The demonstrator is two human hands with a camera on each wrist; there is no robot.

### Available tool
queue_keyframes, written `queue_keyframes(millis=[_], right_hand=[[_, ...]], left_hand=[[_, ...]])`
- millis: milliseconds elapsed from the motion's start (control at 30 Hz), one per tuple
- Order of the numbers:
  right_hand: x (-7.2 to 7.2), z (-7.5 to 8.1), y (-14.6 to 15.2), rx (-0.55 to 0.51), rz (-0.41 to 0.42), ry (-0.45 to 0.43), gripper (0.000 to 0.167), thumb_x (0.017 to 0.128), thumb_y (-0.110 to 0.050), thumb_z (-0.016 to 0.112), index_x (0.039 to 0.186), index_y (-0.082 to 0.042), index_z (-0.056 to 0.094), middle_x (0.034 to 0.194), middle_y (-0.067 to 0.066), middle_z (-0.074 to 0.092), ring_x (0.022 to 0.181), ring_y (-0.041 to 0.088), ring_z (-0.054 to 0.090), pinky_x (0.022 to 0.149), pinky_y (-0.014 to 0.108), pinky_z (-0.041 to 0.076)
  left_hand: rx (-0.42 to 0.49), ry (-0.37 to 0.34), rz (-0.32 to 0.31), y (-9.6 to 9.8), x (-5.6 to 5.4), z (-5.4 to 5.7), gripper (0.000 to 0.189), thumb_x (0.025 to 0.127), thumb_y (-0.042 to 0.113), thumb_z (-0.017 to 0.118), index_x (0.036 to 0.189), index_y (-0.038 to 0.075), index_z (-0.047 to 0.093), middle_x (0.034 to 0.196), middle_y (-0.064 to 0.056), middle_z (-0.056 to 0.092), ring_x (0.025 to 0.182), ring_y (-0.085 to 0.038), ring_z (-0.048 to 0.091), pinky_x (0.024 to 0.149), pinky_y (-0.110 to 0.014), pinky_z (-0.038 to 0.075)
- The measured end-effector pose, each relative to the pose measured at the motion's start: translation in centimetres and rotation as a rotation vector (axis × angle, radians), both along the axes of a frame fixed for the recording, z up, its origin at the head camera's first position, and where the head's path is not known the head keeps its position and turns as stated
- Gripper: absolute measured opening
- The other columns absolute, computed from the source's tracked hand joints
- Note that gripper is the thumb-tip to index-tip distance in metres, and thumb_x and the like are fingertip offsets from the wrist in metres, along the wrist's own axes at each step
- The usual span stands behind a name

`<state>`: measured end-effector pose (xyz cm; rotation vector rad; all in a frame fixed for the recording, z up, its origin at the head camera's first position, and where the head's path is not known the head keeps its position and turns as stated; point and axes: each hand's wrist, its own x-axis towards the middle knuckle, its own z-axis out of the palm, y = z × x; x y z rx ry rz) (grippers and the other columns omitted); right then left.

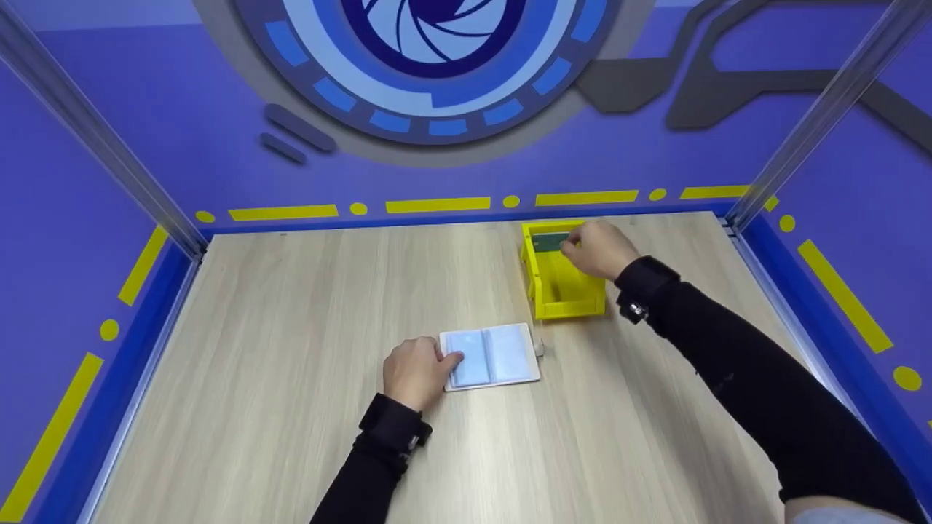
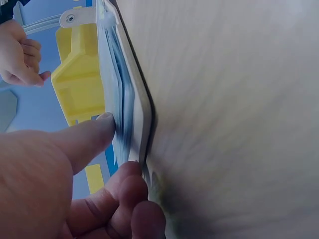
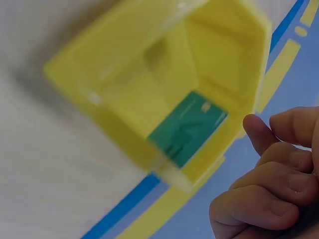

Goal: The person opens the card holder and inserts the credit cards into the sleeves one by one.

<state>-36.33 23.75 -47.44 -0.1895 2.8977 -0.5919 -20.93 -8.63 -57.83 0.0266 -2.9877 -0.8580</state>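
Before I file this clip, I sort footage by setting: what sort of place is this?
Probably a purpose-built work or demonstration booth: a wood-grain tabletop enclosed by blue-purple panels with printed sci-fi-style graphics, and metal posts at the back corners.

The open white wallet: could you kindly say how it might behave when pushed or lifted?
The white wallet, lying flat, probably won't roll or tip. Its thin, layered blue sleeves may flop, while the thicker, straight-edged cover seems likely stiffer.
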Motion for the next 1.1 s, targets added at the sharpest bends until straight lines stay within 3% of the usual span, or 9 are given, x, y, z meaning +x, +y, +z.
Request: queue_keyframes(millis=[67, 200, 300, 467, 800, 1100], right_hand=[[-0.7, 0.2, 0.8, 0.032, -0.012, 0.041, 0.033, 0.111, -0.027, 0.061, 0.116, -0.001, 0.081, 0.087, 0.012, 0.071, 0.072, 0.024, 0.061, 0.068, 0.036, 0.048], [-2.1, 0.3, 1.6, 0.087, -0.011, 0.128, 0.028, 0.109, -0.020, 0.062, 0.101, 0.000, 0.080, 0.090, 0.017, 0.075, 0.076, 0.029, 0.064, 0.072, 0.041, 0.050], [-2.9, -0.1, 2.0, 0.114, -0.011, 0.139, 0.025, 0.108, -0.018, 0.065, 0.099, 0.001, 0.079, 0.094, 0.021, 0.077, 0.081, 0.034, 0.068, 0.077, 0.047, 0.055], [-4.1, -1.0, 2.1, 0.141, -0.013, 0.140, 0.025, 0.106, -0.018, 0.069, 0.110, 0.004, 0.079, 0.108, 0.026, 0.079, 0.097, 0.042, 0.075, 0.089, 0.057, 0.061], [-5.2, -2.8, 1.7, 0.196, -0.026, 0.158, 0.039, 0.101, -0.020, 0.081, 0.128, 0.002, 0.064, 0.111, 0.026, 0.075, 0.100, 0.045, 0.074, 0.087, 0.058, 0.061], [-6.1, -3.6, 1.4, 0.208, -0.055, 0.129, 0.048, 0.099, -0.017, 0.082, 0.137, 0.003, 0.059, 0.118, 0.029, 0.075, 0.104, 0.047, 0.075, 0.092, 0.061, 0.062]], left_hand=[[-0.003, 0.002, 0.002, 0.1, 0.0, 0.0, 0.047, 0.094, 0.045, 0.087, 0.067, 0.017, 0.060, 0.065, 0.005, 0.056, 0.059, -0.015, 0.048, 0.056, -0.032, 0.035], [-0.010, 0.007, 0.008, 0.0, 0.0, 0.0, 0.047, 0.094, 0.045, 0.087, 0.067, 0.017, 0.061, 0.066, 0.004, 0.056, 0.059, -0.015, 0.049, 0.056, -0.032, 0.035], [-0.009, 0.000, 0.007, 0.0, 0.0, -0.1, 0.047, 0.094, 0.046, 0.087, 0.067, 0.017, 0.060, 0.065, 0.005, 0.056, 0.059, -0.015, 0.049, 0.056, -0.031, 0.035], [0.004, -0.005, 0.007, 0.0, 0.1, -0.2, 0.048, 0.094, 0.045, 0.087, 0.067, 0.017, 0.059, 0.064, 0.005, 0.054, 0.058, -0.015, 0.048, 0.056, -0.031, 0.034], [-0.003, 0.013, 0.006, 0.0, -0.1, -0.1, 0.048, 0.093, 0.046, 0.088, 0.066, 0.018, 0.060, 0.065, 0.005, 0.056, 0.058, -0.015, 0.049, 0.055, -0.032, 0.036], [-0.003, 0.019, 0.002, -0.1, -0.1, -0.4, 0.048, 0.093, 0.046, 0.088, 0.065, 0.018, 0.059, 0.064, 0.006, 0.055, 0.057, -0.014, 0.048, 0.055, -0.031, 0.035]])
